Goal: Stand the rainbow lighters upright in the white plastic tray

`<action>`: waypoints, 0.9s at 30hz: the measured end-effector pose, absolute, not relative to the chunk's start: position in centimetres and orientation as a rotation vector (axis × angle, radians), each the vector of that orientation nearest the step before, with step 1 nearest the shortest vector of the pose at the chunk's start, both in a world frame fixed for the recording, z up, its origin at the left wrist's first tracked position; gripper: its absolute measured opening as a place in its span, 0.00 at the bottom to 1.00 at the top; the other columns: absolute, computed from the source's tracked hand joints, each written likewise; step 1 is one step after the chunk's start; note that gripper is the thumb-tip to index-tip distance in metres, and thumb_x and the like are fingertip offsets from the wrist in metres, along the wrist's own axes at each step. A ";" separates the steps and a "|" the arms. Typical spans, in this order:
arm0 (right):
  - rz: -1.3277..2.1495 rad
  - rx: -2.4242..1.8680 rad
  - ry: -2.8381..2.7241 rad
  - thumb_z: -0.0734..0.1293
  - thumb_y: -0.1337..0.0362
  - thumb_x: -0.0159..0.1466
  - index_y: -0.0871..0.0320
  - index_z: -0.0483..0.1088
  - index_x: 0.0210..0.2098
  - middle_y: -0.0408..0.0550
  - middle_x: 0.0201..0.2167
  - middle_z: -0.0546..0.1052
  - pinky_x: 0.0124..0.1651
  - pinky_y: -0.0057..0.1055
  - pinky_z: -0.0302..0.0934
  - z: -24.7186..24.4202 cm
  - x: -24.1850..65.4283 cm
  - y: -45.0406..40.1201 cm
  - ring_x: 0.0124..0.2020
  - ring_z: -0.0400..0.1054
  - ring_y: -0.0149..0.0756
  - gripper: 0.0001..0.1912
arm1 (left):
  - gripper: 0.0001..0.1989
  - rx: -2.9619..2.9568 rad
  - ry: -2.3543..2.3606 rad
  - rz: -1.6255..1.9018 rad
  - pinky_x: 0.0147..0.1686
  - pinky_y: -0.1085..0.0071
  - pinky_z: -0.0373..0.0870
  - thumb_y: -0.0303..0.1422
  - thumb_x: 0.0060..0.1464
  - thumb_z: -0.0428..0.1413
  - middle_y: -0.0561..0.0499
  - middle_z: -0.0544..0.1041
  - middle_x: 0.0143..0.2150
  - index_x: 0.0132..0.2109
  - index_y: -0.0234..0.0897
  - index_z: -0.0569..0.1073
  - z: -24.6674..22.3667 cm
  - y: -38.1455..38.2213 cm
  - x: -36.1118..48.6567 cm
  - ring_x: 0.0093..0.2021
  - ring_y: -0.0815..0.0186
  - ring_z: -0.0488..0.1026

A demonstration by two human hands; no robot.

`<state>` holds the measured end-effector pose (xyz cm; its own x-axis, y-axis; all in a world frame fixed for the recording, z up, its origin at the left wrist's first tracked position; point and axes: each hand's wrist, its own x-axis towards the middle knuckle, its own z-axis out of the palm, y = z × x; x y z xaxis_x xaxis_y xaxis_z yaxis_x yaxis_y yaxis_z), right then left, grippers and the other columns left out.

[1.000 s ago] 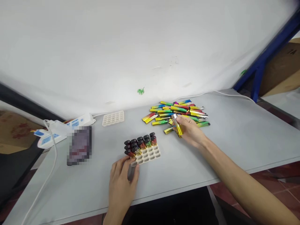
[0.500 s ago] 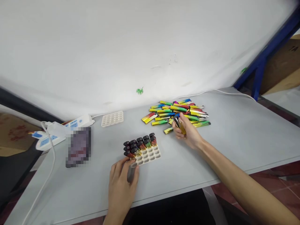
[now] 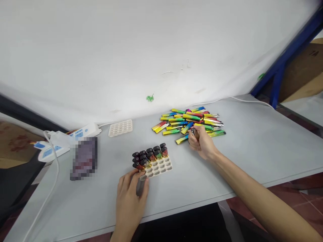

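My right hand (image 3: 203, 144) is closed around a lighter (image 3: 193, 131), most of it hidden by the fingers. It is at the near edge of a pile of shiny lighters (image 3: 193, 117) in yellow, green, blue, red and silver. Toward the middle of the table lies a pale tray (image 3: 163, 170) with oval holes. Several lighters (image 3: 151, 156) stand upright in its far and left holes, their black ends up. The holes nearer me hold nothing. My left hand (image 3: 130, 198) grips the tray's near left corner, thumb at the front and fingers along the left side.
A second pale tray (image 3: 120, 128), its holes bare, lies near the wall. On the left are a white power strip (image 3: 83, 132) with cables and a pixelated dark object (image 3: 84, 158). A thin white cable (image 3: 239, 98) runs along the back right; a blue metal frame (image 3: 279, 80) stands there.
My right hand has shifted slightly and turned, so the lighter in it shows less. A blue-and-yellow lighter in the pile is now more visible. My left hand stays at the tray.
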<state>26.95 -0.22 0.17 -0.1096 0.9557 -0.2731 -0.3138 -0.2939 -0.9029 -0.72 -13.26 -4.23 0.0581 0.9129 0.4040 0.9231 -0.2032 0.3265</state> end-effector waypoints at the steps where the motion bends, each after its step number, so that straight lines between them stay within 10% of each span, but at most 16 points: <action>1: 1.604 -1.121 -0.851 0.54 0.51 0.67 0.55 0.51 0.14 0.36 0.13 0.44 0.19 0.30 0.30 0.2 27.0 -0.2 0.16 0.33 0.26 0.27 | 0.09 -2.273 -1.970 -0.844 0.51 0.55 0.67 0.36 0.62 0.54 0.46 0.72 0.50 0.48 0.41 0.73 -4.2 -13.3 -0.7 0.51 0.54 0.67; 27: 1.501 -1.076 -0.957 0.56 0.37 0.65 0.54 0.55 0.17 0.37 0.15 0.47 0.20 0.30 0.34 -0.3 26.7 -0.5 0.16 0.37 0.27 0.32 | 0.10 -2.272 -1.974 -0.840 0.52 0.55 0.68 0.35 0.62 0.54 0.45 0.73 0.50 0.49 0.39 0.73 -4.0 -13.3 -0.5 0.51 0.55 0.68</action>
